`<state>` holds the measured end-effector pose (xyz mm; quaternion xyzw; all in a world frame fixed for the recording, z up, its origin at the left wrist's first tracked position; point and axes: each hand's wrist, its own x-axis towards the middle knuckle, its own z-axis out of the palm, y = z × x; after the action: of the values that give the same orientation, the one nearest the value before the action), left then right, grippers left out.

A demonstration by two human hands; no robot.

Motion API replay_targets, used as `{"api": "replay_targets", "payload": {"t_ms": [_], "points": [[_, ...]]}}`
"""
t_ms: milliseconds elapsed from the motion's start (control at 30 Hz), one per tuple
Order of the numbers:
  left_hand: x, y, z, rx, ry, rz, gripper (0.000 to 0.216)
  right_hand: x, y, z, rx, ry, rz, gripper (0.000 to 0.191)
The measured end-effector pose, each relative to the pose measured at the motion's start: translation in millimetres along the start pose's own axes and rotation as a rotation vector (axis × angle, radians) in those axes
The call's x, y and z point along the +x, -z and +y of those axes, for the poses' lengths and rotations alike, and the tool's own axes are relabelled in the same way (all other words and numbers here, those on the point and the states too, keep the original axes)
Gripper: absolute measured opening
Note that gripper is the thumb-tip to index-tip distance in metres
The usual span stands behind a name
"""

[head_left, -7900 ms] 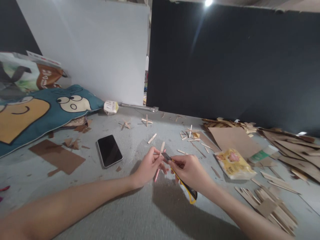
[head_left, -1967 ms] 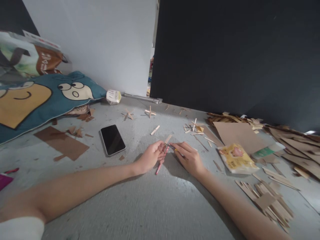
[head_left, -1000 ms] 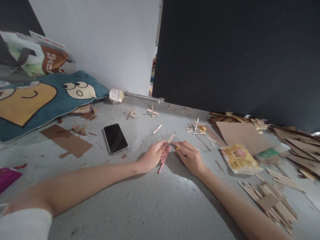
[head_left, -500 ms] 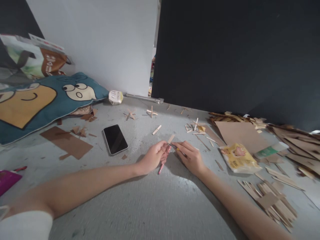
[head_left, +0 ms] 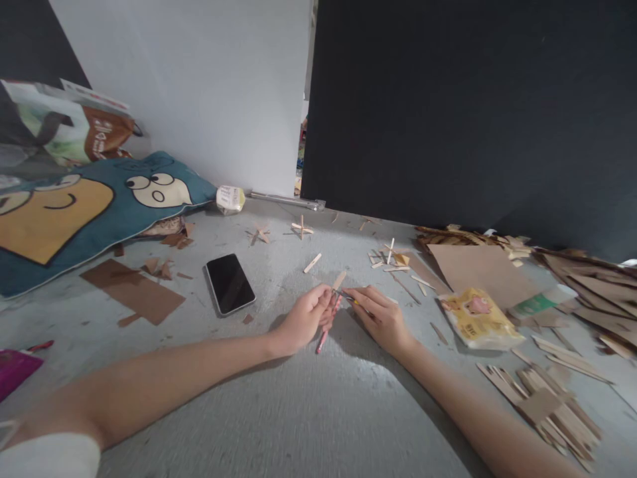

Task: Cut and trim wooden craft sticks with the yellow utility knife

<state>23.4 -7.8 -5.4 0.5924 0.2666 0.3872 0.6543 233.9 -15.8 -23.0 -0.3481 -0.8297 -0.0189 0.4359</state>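
Observation:
My left hand (head_left: 304,317) is closed on a flat wooden craft stick (head_left: 340,279), which points up and away from the fingers. A pink patterned pencil (head_left: 321,342) is in the same hand, its end sticking out below. My right hand (head_left: 382,317) is closed round a slim craft knife (head_left: 344,294) with a grey blade and a bit of yellow; most of its handle is hidden by the fingers. The blade meets the stick near my left fingertips. A loose craft stick (head_left: 312,263) lies just beyond the hands.
A phone (head_left: 229,284) lies left of my hands, near brown cardboard (head_left: 134,292). Small stick crosses (head_left: 302,228) stand farther back. To the right are a yellow tissue pack (head_left: 478,318), a bundle of sticks (head_left: 547,405) and cardboard sheets (head_left: 478,265). A blue pillow (head_left: 119,192) sits at far left.
Both hands stay together at nearly the same spot. The blade shows more clearly across the stick, and the view has shifted slightly.

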Motion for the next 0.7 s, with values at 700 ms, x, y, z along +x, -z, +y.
{"api": "replay_targets", "payload": {"t_ms": [700], "points": [[0.1, 0.6, -4.2, 0.085, 0.006, -0.019, 0.052, 2.0, 1.8, -2.9, -0.036, 0.047, -0.020, 0.037]]}}
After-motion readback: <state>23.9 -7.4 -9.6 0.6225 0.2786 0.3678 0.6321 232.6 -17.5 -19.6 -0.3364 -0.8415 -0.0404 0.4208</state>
